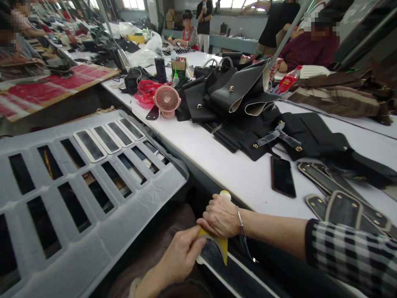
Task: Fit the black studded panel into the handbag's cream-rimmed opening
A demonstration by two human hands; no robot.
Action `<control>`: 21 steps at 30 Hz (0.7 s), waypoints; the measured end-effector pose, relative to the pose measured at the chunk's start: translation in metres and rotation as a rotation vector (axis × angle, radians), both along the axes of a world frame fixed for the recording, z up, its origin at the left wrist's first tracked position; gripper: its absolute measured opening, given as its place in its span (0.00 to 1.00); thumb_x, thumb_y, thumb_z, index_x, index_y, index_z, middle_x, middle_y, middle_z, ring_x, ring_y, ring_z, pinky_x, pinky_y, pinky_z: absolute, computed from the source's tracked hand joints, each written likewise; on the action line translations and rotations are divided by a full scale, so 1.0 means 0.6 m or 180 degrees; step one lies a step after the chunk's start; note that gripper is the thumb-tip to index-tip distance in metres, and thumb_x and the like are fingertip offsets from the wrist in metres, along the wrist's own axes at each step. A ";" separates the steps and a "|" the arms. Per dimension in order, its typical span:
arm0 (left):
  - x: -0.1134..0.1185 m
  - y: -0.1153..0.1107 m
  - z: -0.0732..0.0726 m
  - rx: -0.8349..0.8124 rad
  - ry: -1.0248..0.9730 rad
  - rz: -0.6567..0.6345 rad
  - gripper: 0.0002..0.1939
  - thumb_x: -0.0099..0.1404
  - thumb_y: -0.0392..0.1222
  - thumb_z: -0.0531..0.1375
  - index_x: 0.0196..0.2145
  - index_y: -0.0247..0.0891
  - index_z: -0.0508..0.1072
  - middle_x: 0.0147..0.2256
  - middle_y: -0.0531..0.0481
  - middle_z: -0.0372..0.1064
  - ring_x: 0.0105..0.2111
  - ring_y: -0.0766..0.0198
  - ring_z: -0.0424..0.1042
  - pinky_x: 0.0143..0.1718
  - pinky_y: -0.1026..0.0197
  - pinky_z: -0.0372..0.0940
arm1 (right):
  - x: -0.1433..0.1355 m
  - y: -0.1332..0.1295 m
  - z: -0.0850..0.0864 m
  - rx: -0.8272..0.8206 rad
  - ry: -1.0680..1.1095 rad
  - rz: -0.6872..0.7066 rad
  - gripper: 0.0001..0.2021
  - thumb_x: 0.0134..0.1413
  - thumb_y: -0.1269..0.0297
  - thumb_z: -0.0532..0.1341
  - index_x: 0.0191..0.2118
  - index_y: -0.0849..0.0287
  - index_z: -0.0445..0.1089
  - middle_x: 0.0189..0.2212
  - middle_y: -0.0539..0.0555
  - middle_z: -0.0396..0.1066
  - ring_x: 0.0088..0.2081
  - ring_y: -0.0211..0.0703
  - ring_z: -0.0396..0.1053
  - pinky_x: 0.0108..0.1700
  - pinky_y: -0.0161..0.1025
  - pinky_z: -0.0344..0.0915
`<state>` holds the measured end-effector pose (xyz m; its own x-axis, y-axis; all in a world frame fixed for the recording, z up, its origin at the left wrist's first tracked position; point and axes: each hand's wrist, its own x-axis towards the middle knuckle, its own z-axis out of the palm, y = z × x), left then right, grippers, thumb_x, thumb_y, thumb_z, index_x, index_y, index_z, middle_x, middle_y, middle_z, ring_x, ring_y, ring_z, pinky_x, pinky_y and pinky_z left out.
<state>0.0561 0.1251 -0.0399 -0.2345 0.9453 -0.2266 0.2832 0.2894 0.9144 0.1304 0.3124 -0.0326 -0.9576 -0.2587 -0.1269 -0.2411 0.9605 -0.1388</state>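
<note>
Hands low at the table [235, 174] edge. My left hand [180, 258] has its grip pinched shut on a yellow sheet [221, 245] lying on a dark leather strip [214, 256], thumb on top. My right hand [221, 216] is a closed fist clamped on a cream-topped tool [225, 194], knuckles touching the same yellow sheet. Black phone [282, 176] lies on the table near my right wrist, pink fan [166, 100] well apart behind.

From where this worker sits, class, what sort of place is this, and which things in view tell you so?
Most likely a bag or leather-goods workshop. Cut black bag panels with metal snaps lie heaped on a long white worktable, other people work at further benches, and both hands grip a yellow piece.
</note>
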 end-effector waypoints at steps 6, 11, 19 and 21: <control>0.000 -0.002 0.003 0.0075 -0.0142 0.0007 0.15 0.71 0.47 0.51 0.28 0.38 0.66 0.26 0.56 0.61 0.27 0.66 0.58 0.31 0.63 0.51 | 0.028 -0.027 0.007 -0.0033 -0.0142 -0.0522 0.27 0.69 0.58 0.43 0.24 0.60 0.71 0.22 0.57 0.75 0.22 0.43 0.68 0.29 0.42 0.44; -0.003 0.004 -0.012 0.0102 -0.1290 0.0221 0.26 0.72 0.55 0.46 0.39 0.35 0.77 0.34 0.49 0.75 0.36 0.59 0.70 0.38 0.61 0.61 | 0.060 -0.045 0.009 -0.0215 -0.0279 -0.1026 0.29 0.70 0.59 0.40 0.26 0.61 0.72 0.23 0.59 0.76 0.24 0.43 0.70 0.30 0.42 0.47; 0.003 0.013 -0.032 -0.0017 -0.2078 0.0533 0.26 0.65 0.54 0.57 0.52 0.33 0.75 0.49 0.42 0.76 0.52 0.48 0.71 0.57 0.50 0.60 | 0.136 -0.021 -0.001 -0.1341 -0.0516 -0.2455 0.34 0.69 0.50 0.37 0.22 0.58 0.70 0.21 0.56 0.74 0.24 0.45 0.71 0.29 0.39 0.56; 0.009 0.013 -0.034 -0.0058 -0.2005 0.0584 0.26 0.64 0.53 0.58 0.53 0.33 0.75 0.48 0.42 0.77 0.49 0.48 0.72 0.55 0.50 0.62 | 0.144 -0.021 -0.004 -0.1849 -0.0427 -0.2855 0.34 0.68 0.45 0.37 0.25 0.58 0.71 0.25 0.56 0.76 0.27 0.46 0.72 0.29 0.38 0.61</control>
<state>0.0616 0.1332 -0.0601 -0.2087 0.8974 -0.3887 -0.3604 0.2989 0.8836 0.2167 0.3000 -0.0350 -0.8153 0.4764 -0.3291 0.5696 0.5579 -0.6036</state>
